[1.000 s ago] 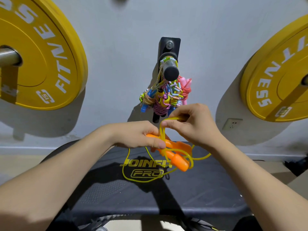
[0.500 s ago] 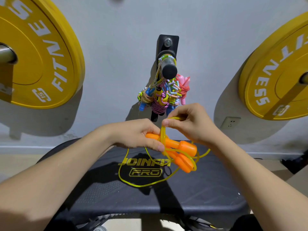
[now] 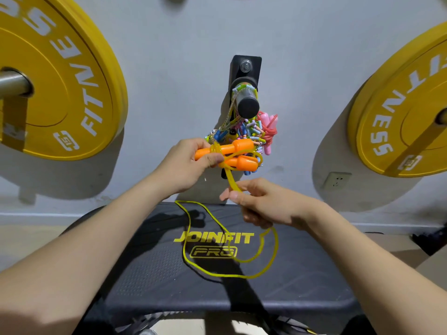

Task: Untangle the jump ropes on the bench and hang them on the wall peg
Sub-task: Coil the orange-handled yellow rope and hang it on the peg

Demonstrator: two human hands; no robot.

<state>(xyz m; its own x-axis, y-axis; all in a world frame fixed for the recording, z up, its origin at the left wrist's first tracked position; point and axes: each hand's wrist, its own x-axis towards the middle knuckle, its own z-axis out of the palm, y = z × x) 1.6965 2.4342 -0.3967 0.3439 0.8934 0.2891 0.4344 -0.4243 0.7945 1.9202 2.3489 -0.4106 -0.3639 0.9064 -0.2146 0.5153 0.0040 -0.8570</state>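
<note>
Orange handles (image 3: 232, 154): raised from bench level toward peg (image 3: 246, 106), gripped by left hand (image 3: 186, 163); right hand (image 3: 263, 204), now lower, pinches yellow cord (image 3: 232, 182).

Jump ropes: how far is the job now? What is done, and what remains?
Done: several coloured ropes hang on the wall peg. In hand: the left hand grips the two orange handles with yellow cord wrapped round them, and the right hand pinches that cord below. Left: loose loops trail over the bench; this rope is not yet hung.
</note>
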